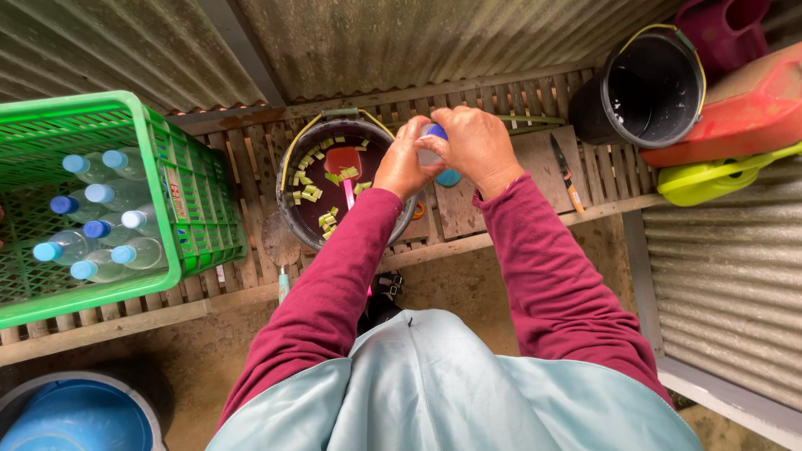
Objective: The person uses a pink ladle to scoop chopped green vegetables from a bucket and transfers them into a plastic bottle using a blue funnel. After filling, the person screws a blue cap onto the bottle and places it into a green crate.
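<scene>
My left hand (403, 166) and my right hand (474, 146) are both closed around a small plastic bottle (432, 156) with a blue cap, held above the slatted wooden bench. The right hand covers the bottle's top; the left grips its side. Just left of the hands stands a dark bucket (288, 205) of dark liquid with several yellow-green pieces floating in it and a red scoop (343, 162) inside. A second blue cap (449, 177) shows under the hands.
A green crate (180, 196) of capped clear bottles sits at left. A knife (565, 174) lies on the bench (493, 213) at right, near an empty black bucket (656, 88), a red jerrycan (743, 108) and a yellow-green container (710, 179). A blue barrel (71, 418) is at bottom left.
</scene>
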